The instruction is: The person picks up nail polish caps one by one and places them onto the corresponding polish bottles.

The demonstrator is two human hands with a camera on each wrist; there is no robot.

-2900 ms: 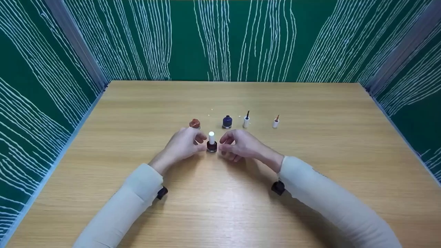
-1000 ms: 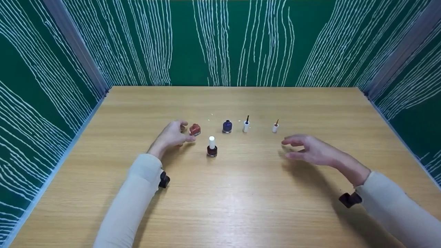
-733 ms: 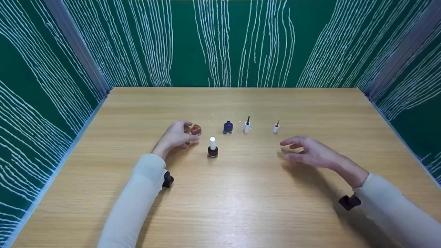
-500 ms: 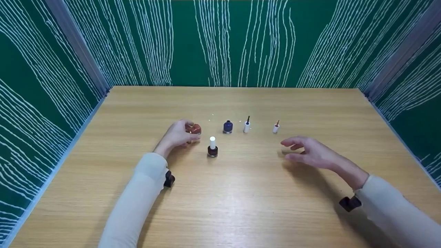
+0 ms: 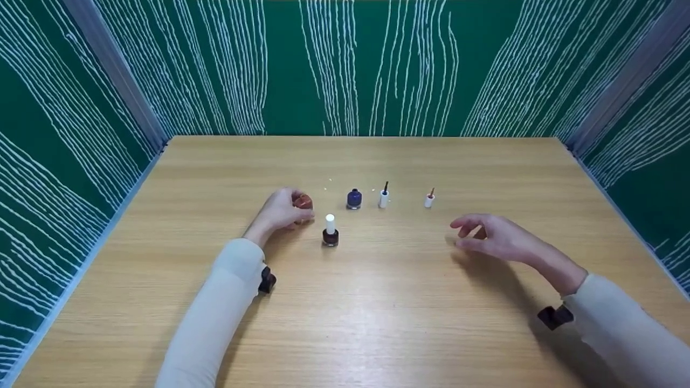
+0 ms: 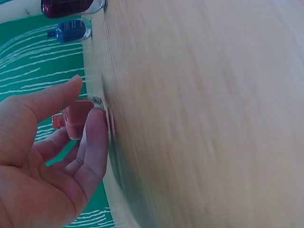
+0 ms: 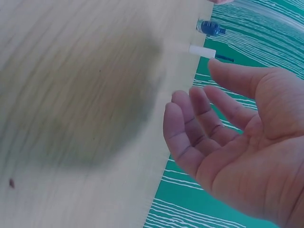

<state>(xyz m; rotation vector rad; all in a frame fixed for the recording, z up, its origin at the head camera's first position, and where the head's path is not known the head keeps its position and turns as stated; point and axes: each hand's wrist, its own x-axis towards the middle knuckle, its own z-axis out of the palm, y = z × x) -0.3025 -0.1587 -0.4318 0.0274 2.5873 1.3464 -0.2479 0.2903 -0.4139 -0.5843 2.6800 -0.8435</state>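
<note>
My left hand (image 5: pixel 280 209) is curled round an orange uncapped bottle (image 5: pixel 304 202), thumb on the near side. In the left wrist view, the orange bottle (image 6: pixel 78 116) sits between thumb and fingers of the left hand (image 6: pixel 52 156). Just right of that hand stands a dark red bottle (image 5: pixel 330 237) with its white cap on. Farther right, my right hand (image 5: pixel 498 237) hovers over the table, fingers loosely bent and holding nothing. The right wrist view shows the right hand (image 7: pixel 247 137) with its palm empty.
A dark blue uncapped bottle (image 5: pixel 354 199) stands behind the dark red one. Two white caps stand brush-up to its right: one with a dark brush (image 5: pixel 384 199), one with an orange brush (image 5: pixel 429 201). Small white specks lie on the wooden table (image 5: pixel 356 323).
Both hands have left the dark red bottle's sides. My left hand moved back-left, then closed in round the orange bottle; my right hand moved far right. The bottles and caps appear unmoved.
</note>
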